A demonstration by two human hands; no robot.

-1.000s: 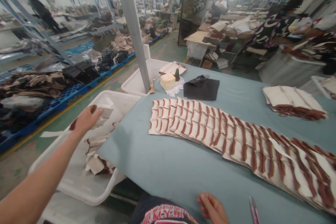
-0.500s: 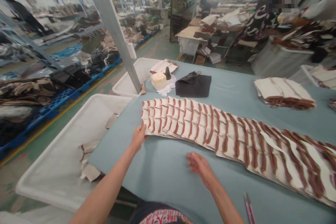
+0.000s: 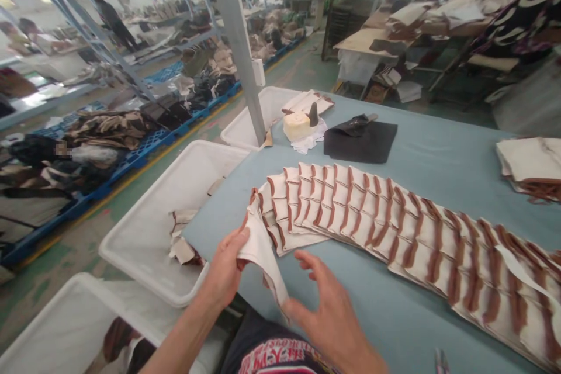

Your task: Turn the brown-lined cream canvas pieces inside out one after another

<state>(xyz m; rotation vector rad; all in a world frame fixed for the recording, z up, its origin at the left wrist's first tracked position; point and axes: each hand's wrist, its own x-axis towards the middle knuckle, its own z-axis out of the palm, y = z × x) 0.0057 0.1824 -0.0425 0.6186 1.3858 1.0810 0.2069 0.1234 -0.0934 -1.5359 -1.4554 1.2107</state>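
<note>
My left hand (image 3: 224, 269) pinches a cream fabric piece with brown trim (image 3: 262, 252) at the near end of the table, and the piece hangs down in a curved fold. My right hand (image 3: 325, 317) is open, with its fingers spread, and its fingertips are at or very near the piece's lower end. Just beyond both hands lies a long fanned row of overlapping cream pieces with brown edging (image 3: 372, 228). The row rests on the blue-grey table (image 3: 442, 120).
A white bin (image 3: 144, 196) with fabric scraps stands left of the table, and further white bins (image 3: 258, 123) (image 3: 61, 310) lie beyond and below it. On the table are a pale block (image 3: 296, 127), a black cloth (image 3: 362, 143) and a stacked bundle (image 3: 530, 166). Shelving and workers fill the background.
My left hand has moved from over the bin to the row's near end and lifted a piece from it. My right hand has risen toward that piece, and the view has swung right.
</note>
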